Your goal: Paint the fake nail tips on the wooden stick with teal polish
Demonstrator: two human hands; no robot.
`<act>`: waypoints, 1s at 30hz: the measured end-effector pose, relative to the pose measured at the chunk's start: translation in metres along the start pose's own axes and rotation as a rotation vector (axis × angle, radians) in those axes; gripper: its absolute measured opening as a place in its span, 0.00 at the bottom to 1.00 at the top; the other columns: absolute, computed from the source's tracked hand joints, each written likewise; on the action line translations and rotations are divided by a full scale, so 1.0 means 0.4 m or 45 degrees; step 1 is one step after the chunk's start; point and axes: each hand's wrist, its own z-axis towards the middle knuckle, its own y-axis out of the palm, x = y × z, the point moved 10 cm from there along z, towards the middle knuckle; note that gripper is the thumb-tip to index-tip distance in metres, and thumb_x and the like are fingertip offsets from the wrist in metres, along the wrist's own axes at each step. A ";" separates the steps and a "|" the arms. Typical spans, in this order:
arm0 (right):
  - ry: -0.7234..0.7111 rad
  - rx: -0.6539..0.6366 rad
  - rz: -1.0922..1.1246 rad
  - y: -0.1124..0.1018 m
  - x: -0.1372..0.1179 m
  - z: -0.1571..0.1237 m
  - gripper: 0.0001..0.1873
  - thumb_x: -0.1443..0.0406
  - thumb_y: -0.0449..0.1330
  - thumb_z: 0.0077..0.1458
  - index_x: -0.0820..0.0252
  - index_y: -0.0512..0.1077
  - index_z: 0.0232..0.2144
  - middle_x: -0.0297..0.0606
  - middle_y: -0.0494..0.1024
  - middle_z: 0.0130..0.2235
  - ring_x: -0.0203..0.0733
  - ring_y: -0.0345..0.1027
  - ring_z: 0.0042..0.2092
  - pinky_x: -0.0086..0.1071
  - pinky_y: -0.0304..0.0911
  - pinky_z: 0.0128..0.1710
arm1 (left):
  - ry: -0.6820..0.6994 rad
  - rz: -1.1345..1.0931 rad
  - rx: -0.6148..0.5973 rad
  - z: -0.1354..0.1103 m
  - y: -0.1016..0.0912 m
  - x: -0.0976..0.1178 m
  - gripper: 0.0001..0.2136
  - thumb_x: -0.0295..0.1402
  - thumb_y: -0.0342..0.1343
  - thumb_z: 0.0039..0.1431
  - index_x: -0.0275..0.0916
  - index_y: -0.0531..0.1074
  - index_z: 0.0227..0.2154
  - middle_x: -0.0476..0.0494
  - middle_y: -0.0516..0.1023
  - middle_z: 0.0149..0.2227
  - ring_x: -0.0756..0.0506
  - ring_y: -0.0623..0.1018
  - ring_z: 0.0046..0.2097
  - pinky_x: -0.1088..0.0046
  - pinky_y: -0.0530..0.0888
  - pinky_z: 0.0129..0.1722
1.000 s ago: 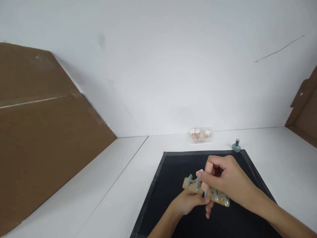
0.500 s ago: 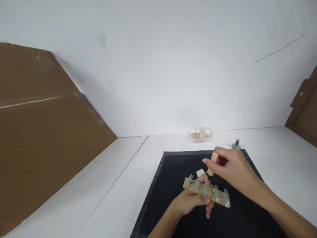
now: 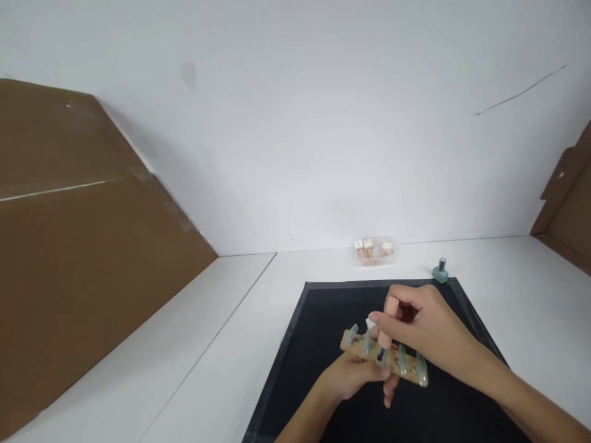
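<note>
My left hand (image 3: 344, 374) grips a narrow wooden board (image 3: 347, 346) with a row of several clear, greenish false nails (image 3: 421, 369) standing on it. Behind the board a small white block (image 3: 369, 323), perhaps a nail polish bottle, shows by the left fingers, mostly covered. My right hand (image 3: 427, 320) pinches the peach-coloured handle of a nail polish brush (image 3: 391, 309) between thumb and fingers. The brush's dark tip is down at the middle false nail and appears to touch it.
The work is held above a black mat (image 3: 318, 314) on a white table. A clear plastic box (image 3: 376, 261) with several white-and-peach pieces stands by the wall. A teal bottle with a silver cap (image 3: 441, 271) is beyond the mat. Brown cardboard panels (image 3: 92, 246) flank both sides.
My right hand has moved down and slightly left, bringing the brush tip from just behind the board to the middle false nail. My left hand and the board have barely moved.
</note>
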 end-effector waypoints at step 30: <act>-0.053 0.180 -0.127 -0.051 0.002 0.002 0.18 0.61 0.58 0.52 0.58 0.62 0.14 0.34 0.75 0.18 0.31 0.57 0.18 0.26 0.53 0.19 | 0.107 -0.055 -0.064 -0.011 0.004 0.008 0.17 0.38 0.62 0.48 0.38 0.60 0.34 0.56 0.67 0.20 0.56 0.67 0.20 0.81 0.69 0.18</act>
